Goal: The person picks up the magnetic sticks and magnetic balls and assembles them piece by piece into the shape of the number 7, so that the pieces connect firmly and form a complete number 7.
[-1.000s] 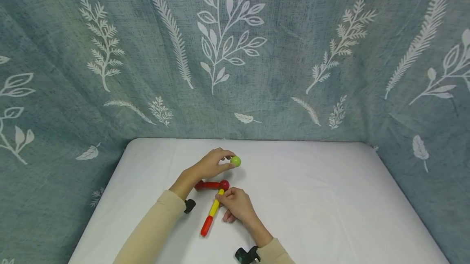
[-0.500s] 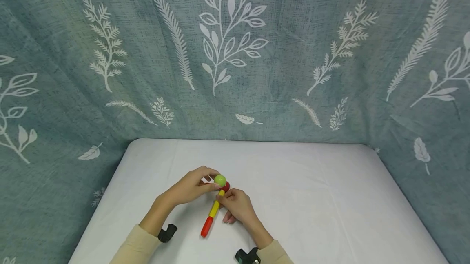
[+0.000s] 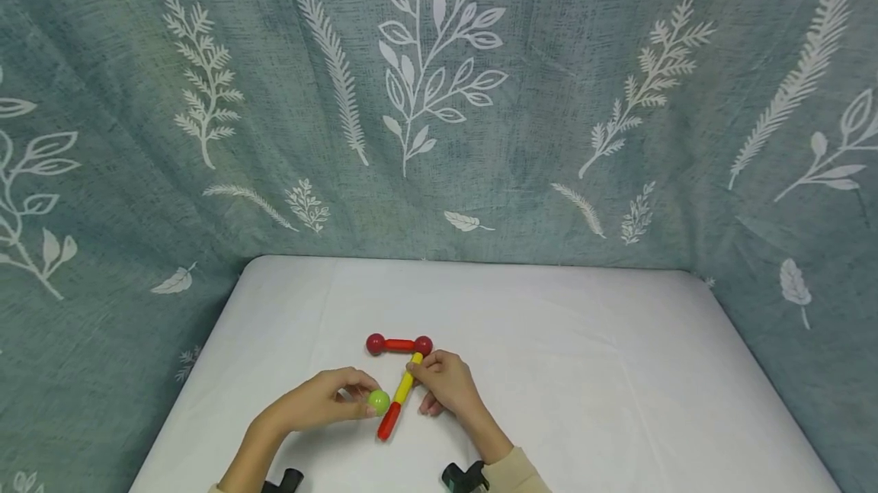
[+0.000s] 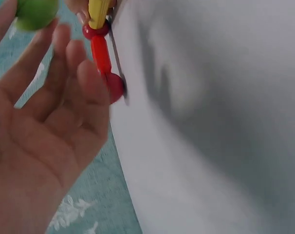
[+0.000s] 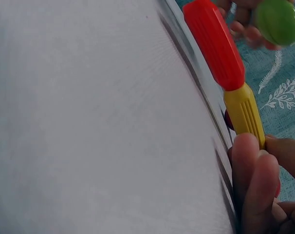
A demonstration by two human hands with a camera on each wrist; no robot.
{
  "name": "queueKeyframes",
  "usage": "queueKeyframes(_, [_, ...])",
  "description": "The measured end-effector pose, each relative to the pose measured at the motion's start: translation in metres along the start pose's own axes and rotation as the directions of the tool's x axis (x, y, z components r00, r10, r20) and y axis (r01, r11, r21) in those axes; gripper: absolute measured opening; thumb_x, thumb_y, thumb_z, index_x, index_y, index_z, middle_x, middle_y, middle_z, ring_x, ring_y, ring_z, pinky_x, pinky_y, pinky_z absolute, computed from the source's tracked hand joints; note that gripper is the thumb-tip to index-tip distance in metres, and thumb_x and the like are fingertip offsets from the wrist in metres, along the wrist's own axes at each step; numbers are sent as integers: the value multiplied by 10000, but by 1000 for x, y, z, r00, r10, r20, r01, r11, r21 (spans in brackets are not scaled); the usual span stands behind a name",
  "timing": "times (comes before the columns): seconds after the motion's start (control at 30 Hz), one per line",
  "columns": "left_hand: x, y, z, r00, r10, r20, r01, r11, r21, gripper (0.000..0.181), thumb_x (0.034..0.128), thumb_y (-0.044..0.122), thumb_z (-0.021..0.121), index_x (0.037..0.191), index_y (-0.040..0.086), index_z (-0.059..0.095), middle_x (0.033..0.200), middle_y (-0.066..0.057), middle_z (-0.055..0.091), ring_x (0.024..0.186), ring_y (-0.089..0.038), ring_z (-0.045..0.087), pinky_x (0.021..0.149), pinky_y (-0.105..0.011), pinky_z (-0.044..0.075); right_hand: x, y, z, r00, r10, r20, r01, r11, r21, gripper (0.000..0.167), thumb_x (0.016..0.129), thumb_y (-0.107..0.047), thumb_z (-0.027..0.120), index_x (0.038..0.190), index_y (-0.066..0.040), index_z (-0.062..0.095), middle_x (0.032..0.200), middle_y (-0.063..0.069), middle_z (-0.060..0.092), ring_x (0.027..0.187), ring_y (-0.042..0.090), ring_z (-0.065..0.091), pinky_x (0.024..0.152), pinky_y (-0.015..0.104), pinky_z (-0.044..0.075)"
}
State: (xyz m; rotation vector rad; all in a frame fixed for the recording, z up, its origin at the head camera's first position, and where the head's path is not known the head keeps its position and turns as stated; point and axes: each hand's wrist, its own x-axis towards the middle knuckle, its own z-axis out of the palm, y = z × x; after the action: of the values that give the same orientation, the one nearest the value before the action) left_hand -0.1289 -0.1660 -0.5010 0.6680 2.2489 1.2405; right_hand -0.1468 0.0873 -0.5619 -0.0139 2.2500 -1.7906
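Observation:
In the head view my left hand (image 3: 325, 401) pinches a green ball (image 3: 379, 401) between thumb and fingers. The ball is just left of the place where a yellow rod (image 3: 405, 387) meets a red rod (image 3: 389, 422); whether it touches them I cannot tell. My right hand (image 3: 449, 385) pinches the yellow rod near its far end. Beyond that end lies a dark red ball (image 3: 423, 345), joined by a short red rod (image 3: 399, 345) to another dark red ball (image 3: 375, 344). The right wrist view shows the ribbed red rod (image 5: 215, 44) end to end with the yellow one.
A white-covered table (image 3: 549, 371) lies under everything. Behind it hangs a green-blue cloth (image 3: 521, 173) with white leaf prints. Black wrist cameras are strapped at both wrists, the right camera (image 3: 463, 476) close above the table.
My left hand has carried the green ball from beyond the red balls toward me and left, down beside the rods. The right hand keeps its grip on the yellow rod, almost unmoved.

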Motion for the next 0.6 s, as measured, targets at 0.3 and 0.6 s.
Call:
queueKeyframes(0.3, [-9, -13, 10, 979, -127, 159, 134, 990, -32, 149, 826, 255, 824, 930, 187, 740, 796, 35, 656, 725, -123, 558, 667, -277, 452, 0, 1, 0, 1000, 13, -4, -13, 1000, 9, 340, 931, -332, 725, 955, -12, 613, 746, 66, 714, 402, 157, 608, 378, 267, 474])
queueKeyframes(0.6, [-6, -10, 19, 973, -162, 165, 153, 986, 66, 155, 783, 283, 845, 834, 210, 719, 698, 67, 584, 646, -86, 502, 599, -250, 383, -1, 0, 1, 1000, 5, -5, -5, 1000, 0, 328, 933, -319, 724, 950, -13, 609, 738, 65, 710, 404, 168, 611, 380, 269, 476])
